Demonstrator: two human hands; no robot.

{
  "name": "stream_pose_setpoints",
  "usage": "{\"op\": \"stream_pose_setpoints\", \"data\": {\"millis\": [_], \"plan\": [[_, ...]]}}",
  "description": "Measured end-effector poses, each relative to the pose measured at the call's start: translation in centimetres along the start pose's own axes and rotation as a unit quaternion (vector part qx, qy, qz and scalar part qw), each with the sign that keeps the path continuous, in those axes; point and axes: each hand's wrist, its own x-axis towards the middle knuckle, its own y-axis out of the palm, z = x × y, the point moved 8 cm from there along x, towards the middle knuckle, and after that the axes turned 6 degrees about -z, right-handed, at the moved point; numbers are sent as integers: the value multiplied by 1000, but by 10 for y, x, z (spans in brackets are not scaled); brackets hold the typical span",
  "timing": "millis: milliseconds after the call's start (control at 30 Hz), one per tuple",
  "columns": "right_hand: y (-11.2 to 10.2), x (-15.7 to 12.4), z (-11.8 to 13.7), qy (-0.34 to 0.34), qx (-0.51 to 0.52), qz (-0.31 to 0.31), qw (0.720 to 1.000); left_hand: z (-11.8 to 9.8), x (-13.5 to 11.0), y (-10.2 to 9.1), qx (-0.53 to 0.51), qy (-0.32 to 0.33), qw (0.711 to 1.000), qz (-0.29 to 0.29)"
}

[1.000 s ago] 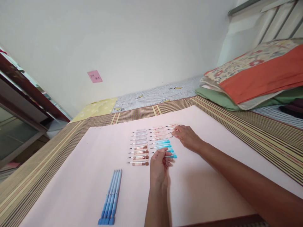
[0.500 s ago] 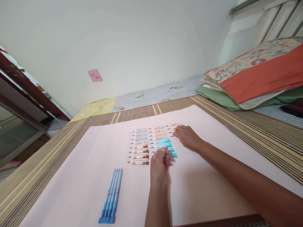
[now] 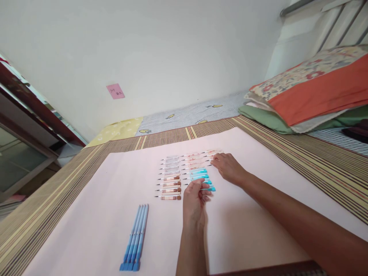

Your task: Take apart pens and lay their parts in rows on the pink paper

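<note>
My right hand [image 3: 229, 167] is closed, with its fingertips pinched on a pale pen piece [image 3: 209, 165] whose thin dark tip points left. Its fingers cover most of that piece. Just above lie similar pinkish clear pen pieces [image 3: 211, 151] with dark tips. My left hand [image 3: 196, 197] hovers over the lower end of the turquoise pen pieces [image 3: 198, 172], thumb and forefinger pressed together and the other fingers curled. Whether anything is in that pinch I cannot make out. Left of these runs a column of clear pen pieces [image 3: 172, 163] above brown-ended pen pieces [image 3: 171, 184].
Several blue pens [image 3: 136, 237] lie side by side at the lower left of the pale sheet [image 3: 94, 199]. Under it is a striped mat [image 3: 25, 230]. Folded bedding [image 3: 313, 92] is piled at the right, and a pink note [image 3: 115, 91] hangs on the wall.
</note>
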Motion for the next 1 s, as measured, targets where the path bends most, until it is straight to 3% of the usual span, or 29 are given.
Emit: {"op": "stream_pose_setpoints", "data": {"millis": [333,533,733,867,1000], "plan": [[-5,0,-8,26,58,-35,997,0,1,0,-1,-2,1000,-1],[-14,-18,-58,177,125,-124,968,1,0,-1,-3,-2,1000,-2],[3,-53,-101,341,193,-166,905,2,2,-2,1,4,1000,3],[13,-59,-102,357,230,-160,891,1,2,-1,2,9,1000,2],[13,-56,-96,339,224,-153,901,1,1,0,6,7,1000,-1]]}}
